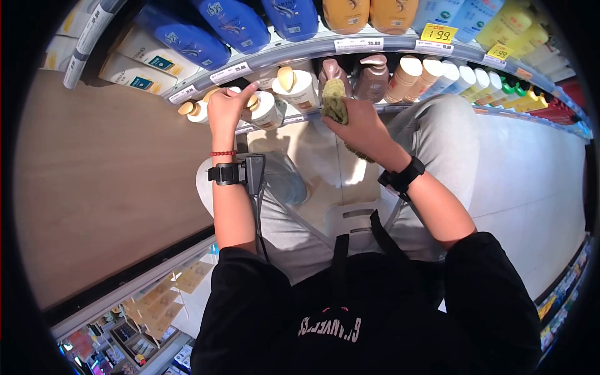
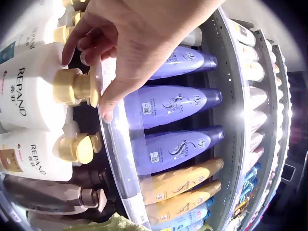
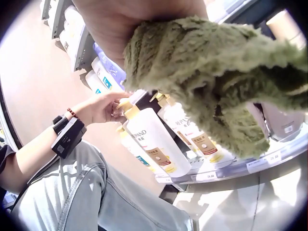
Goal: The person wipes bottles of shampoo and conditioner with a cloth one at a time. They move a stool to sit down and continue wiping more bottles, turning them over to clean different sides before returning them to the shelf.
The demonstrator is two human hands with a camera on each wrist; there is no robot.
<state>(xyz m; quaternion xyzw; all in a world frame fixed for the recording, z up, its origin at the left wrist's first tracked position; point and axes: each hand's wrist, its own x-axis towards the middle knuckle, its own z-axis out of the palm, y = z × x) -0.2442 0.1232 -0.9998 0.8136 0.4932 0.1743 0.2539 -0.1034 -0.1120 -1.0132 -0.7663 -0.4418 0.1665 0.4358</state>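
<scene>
My right hand grips a fuzzy green cleaning cloth. In the head view the cloth's upper end overlaps a mauve pump bottle on the lower shelf. My left hand is at the gold pump of a white pump bottle. Its thumb reaches past the pump to the upper shelf's edge strip, the index finger points to the bottle's shoulder, and the other fingers bend loosely. In the head view the left fingertips are hidden.
More white pump bottles stand in a row beside the mauve ones. Above, the upper shelf edge carries price labels, with blue bottles and orange bottles behind it. My bent knees flank the tiled floor.
</scene>
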